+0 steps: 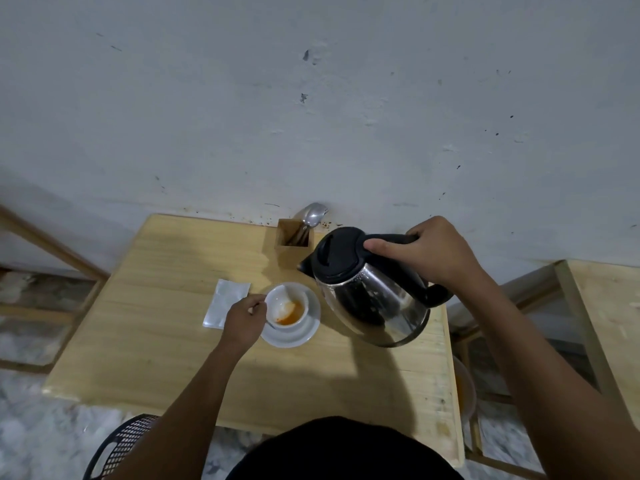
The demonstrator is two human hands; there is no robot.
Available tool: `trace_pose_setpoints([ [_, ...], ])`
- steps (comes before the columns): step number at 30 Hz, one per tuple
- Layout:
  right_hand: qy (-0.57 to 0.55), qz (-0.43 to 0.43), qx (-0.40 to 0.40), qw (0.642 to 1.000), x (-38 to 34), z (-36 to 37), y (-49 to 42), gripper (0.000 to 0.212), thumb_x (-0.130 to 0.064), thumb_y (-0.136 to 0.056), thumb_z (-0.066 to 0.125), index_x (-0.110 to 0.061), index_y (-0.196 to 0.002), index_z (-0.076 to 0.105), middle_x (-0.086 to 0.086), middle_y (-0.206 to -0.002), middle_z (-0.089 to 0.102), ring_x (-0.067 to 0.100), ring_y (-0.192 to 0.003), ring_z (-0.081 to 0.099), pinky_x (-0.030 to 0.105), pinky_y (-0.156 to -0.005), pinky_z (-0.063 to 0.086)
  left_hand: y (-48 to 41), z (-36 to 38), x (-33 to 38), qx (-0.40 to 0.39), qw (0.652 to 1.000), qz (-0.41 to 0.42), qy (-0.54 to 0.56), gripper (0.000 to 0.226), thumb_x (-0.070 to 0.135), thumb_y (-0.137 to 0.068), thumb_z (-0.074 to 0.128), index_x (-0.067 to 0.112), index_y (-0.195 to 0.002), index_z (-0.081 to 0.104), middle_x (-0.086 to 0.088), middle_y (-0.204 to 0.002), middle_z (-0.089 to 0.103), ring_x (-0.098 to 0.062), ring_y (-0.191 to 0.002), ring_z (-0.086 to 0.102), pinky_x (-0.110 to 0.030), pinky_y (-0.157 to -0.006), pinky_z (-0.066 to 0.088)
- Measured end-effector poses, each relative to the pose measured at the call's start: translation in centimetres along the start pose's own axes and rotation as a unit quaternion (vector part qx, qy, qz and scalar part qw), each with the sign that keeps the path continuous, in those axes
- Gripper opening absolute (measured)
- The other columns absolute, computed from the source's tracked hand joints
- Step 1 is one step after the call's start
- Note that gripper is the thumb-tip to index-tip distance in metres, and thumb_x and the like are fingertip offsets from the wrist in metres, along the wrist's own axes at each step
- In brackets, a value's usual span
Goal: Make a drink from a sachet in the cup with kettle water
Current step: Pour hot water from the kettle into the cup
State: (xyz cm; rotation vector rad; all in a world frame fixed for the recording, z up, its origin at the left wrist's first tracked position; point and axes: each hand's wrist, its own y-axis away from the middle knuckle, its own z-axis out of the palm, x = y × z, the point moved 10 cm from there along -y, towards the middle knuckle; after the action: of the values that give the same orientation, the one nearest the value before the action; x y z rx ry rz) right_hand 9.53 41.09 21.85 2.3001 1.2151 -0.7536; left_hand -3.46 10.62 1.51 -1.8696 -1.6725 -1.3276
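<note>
A white cup (277,301) stands on a white saucer (304,336) at the middle of the wooden table (166,327). Orange-brown liquid lies in the cup's bottom. My left hand (244,318) rests against the cup's left side and pinches its handle. My right hand (424,254) grips the black handle of a steel kettle (370,299), which is held above the table just right of the cup, tilted with its spout toward the cup. No water stream shows. A silvery sachet (223,303) lies flat left of the cup.
A wooden holder (294,239) with spoons stands at the table's back edge by the wall. A black mesh basket (117,448) sits low at the front left. Another wooden frame table (606,306) stands to the right.
</note>
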Motion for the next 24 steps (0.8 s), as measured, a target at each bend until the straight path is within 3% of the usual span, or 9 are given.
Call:
trace_pose_setpoints([
  [7, 0.093, 0.025, -0.025, 0.995, -2.4, 2.2, 0.8, 0.076, -0.084, -0.054, 0.066, -0.014, -0.048, 0.036, -0.003, -0.043, 0.037, 0.017, -0.043, 0.042, 0.028, -0.049, 0.033, -0.2, 0.0, -0.3, -0.023, 0.999, 0.018, 0.033, 0.028, 0.014, -0.094, 0.053, 0.007, -0.119, 0.064, -0.010, -0.118, 0.066, -0.018, -0.100, 0.058, -0.026, -0.084, 0.041],
  [15, 0.191, 0.025, -0.056, 0.980, -4.6, 4.2, 0.8, 0.076, -0.086, -0.055, 0.063, -0.013, -0.053, 0.042, -0.002, -0.048, 0.045, 0.018, -0.047, 0.049, 0.027, -0.050, 0.036, -0.5, -0.2, -0.2, -0.032, 0.998, 0.038, 0.038, 0.027, 0.011, -0.094, 0.054, 0.004, -0.117, 0.064, -0.014, -0.117, 0.066, -0.022, -0.103, 0.059, -0.026, -0.084, 0.040],
  [24, 0.228, 0.033, -0.060, 0.971, -5.2, 4.9, 0.7, 0.076, -0.087, -0.056, 0.061, -0.013, -0.054, 0.043, -0.002, -0.050, 0.046, 0.018, -0.049, 0.049, 0.027, -0.050, 0.034, -0.7, -0.2, -0.4, -0.028, 0.998, 0.041, 0.039, 0.027, 0.013, -0.094, 0.054, 0.006, -0.118, 0.064, -0.013, -0.114, 0.067, -0.014, -0.094, 0.055, -0.025, -0.082, 0.040],
])
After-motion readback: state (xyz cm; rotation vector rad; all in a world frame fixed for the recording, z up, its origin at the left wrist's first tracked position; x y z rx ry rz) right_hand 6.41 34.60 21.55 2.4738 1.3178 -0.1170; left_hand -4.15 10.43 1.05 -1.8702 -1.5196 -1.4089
